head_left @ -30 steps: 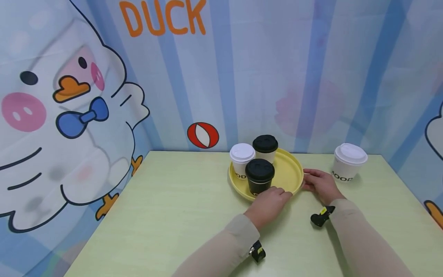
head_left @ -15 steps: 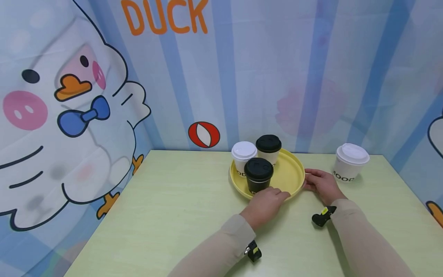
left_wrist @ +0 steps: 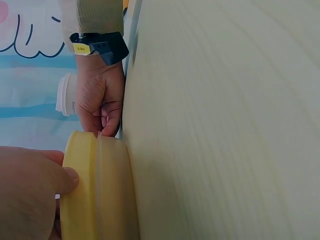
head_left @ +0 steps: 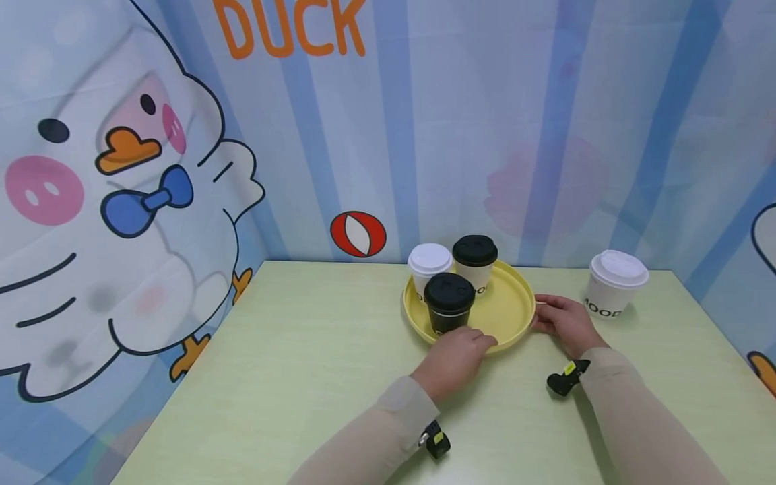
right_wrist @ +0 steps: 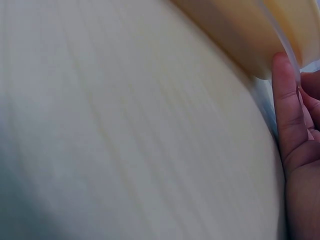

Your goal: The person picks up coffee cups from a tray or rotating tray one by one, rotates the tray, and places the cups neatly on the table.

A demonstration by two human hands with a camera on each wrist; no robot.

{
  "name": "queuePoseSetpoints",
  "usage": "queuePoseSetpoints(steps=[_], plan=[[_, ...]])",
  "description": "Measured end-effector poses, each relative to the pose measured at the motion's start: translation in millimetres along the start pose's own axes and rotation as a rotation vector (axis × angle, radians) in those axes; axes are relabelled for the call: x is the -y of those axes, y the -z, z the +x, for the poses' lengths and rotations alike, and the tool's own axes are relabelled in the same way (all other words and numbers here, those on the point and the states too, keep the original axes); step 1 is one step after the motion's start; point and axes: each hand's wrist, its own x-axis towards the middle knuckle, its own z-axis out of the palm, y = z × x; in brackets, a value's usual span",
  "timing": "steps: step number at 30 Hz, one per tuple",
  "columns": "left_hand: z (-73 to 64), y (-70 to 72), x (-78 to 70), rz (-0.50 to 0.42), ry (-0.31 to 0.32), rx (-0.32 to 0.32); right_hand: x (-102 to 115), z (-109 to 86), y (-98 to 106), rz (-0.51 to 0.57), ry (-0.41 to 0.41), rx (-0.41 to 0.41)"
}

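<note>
A round yellow turntable point(head_left: 508, 316) stands on the table in the head view; a thin pale ring divides its upper part from its base in the left wrist view. On it are a white-lidded cup point(head_left: 430, 259), a pale cup with a black lid point(head_left: 475, 252) and, in front, a black cup point(head_left: 448, 300). My left hand point(head_left: 453, 360) grips the near rim, its thumb point(left_wrist: 70, 180) against the outer side. At the right edge, my right hand point(head_left: 565, 322) holds the turntable low, a finger point(right_wrist: 286, 85) along its side. Some fingertips are hidden by the rim.
A white-lidded paper cup point(head_left: 613, 286) with dark lettering stands on the pale green table point(head_left: 291, 377), right of my right hand. Behind the table hangs a backdrop point(head_left: 448, 135) with cartoon ducks. Each wrist wears a small black camera, like the right one point(head_left: 566, 377).
My left hand slides leftward along the near rim. The turntable's cups shift clockwise: the black cup moves left, the back cups right. My right hand stays almost in place.
</note>
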Motion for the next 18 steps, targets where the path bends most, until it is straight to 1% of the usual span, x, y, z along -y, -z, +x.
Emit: queuePoseSetpoints(steps=[8,14,18], plan=[[-7.7,1.5,7.5,0.004,0.006,-0.012,3.3,-3.1,-2.6,0.001,-0.002,0.002],[-12.7,1.8,13.8,0.006,-0.005,-0.025,5.2,-4.6,-3.6,0.024,0.002,0.008],[-15.3,1.7,18.8,0.002,-0.016,-0.026,5.8,-4.7,-2.9,0.013,-0.008,0.005]])
